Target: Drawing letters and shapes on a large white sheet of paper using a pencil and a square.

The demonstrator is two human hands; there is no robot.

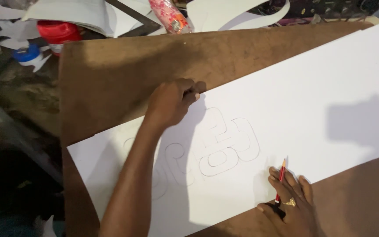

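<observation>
A large white sheet of card (303,101) lies slanted across a brown table (123,57), with rounded outline shapes (224,145) drawn on it in pencil. My left hand (169,103) is curled with its fingers pressed on the sheet's upper edge, and the forearm crosses the drawing. My right hand (290,206) rests at the sheet's lower edge and holds a red pencil (280,177), tip pointing up onto the card. A gold ring is on one finger of that hand.
Beyond the table's far edge lie loose white paper cut-outs (224,13), a red-lidded jar (58,33), a blue cap (27,53) and a pink speckled tube (169,15). The floor at left is dark and cluttered.
</observation>
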